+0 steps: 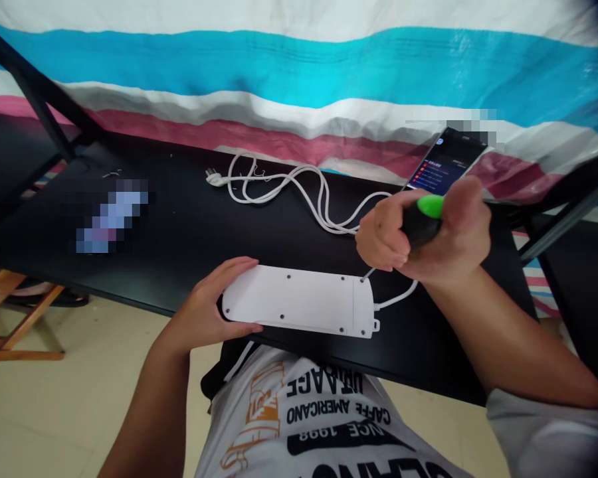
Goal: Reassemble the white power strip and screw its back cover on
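A striped cloth [299, 79] in white, turquoise, grey and dark pink hangs across the whole background. In front of it runs a long black table [179, 226], its near edge just above the person's lap. The person wears a white T-shirt [319, 425] printed in black and orange; seen upside down from above, its words include "CAFFE AMERICANO", "VILLAGE" and "1998".

A white power strip [299, 299] lies face down at the near edge of the table, showing its flat back with small screw holes. Its white cord [299, 182] loops away across the table to a plug near the cloth.

The left hand [214, 305] clasps the left end of the strip, with fingers curled over the top edge and thumb under the near edge. The right hand [423, 232] is wrapped in a closed fist around a screwdriver [421, 222] with a black handle and bright green cap. Its thin metal shaft slants down and its tip meets the strip's upper right corner.

Behind the right hand, a phone [448, 162] leans upright with its screen lit; the writing on it is too small to read.
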Tool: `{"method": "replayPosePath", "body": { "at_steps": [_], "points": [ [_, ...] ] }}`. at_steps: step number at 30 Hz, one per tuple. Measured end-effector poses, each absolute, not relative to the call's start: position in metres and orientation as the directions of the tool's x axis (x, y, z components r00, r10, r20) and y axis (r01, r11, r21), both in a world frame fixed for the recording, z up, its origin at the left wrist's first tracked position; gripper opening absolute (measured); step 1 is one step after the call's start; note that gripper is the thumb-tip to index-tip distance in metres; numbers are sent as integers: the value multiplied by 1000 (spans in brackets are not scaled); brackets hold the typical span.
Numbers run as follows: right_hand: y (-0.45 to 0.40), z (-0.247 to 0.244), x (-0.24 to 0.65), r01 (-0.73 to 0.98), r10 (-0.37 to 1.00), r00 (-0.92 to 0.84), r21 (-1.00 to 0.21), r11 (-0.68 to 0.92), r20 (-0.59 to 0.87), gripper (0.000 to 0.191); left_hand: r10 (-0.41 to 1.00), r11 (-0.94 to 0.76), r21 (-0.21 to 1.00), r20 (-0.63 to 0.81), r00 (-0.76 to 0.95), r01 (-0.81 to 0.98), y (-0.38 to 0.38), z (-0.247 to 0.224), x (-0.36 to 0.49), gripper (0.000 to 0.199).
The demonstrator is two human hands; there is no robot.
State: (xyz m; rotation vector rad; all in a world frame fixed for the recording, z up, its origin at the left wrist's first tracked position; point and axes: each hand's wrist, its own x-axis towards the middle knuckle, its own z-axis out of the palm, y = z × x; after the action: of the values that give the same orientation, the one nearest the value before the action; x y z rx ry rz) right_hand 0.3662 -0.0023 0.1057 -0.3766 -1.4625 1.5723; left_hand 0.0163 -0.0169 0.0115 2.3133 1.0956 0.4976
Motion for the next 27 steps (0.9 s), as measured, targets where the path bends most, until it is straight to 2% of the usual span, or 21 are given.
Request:
{"method": "replayPosePath", "body": {
  "at_steps": [2,6,8,12,16,21,24,27],
  "points": [
    [3,111,374,-399,724,-591,-909,120,356,54,793,-534,595,105,600,601,-17,11,17,97],
    [8,114,385,-373,634,-732,-925,-69,249,43,791,-543,588,118,600,599,-17,10,16,97],
    [10,110,386,-429,585,-759,-896,-119,286,40,790,-547,585,123,601,599,-17,10,16,96],
    [15,102,384,-517,555,-737,-851,-96,385,44,790,-544,593,124,600,594,-17,11,15,96],
    [18,100,381,-509,599,-719,-854,-109,352,48,793,-536,595,112,598,599,-17,10,15,97],
    [11,99,380,-566,607,-695,-814,-131,386,50,795,-535,598,118,595,597,-17,10,16,97],
    [4,105,381,-500,669,-663,-864,-63,334,46,797,-531,601,114,594,597,-16,10,17,97],
    [0,111,380,-410,629,-708,-912,2,320,49,794,-535,598,113,598,597,-16,10,17,97]
  ]
}}
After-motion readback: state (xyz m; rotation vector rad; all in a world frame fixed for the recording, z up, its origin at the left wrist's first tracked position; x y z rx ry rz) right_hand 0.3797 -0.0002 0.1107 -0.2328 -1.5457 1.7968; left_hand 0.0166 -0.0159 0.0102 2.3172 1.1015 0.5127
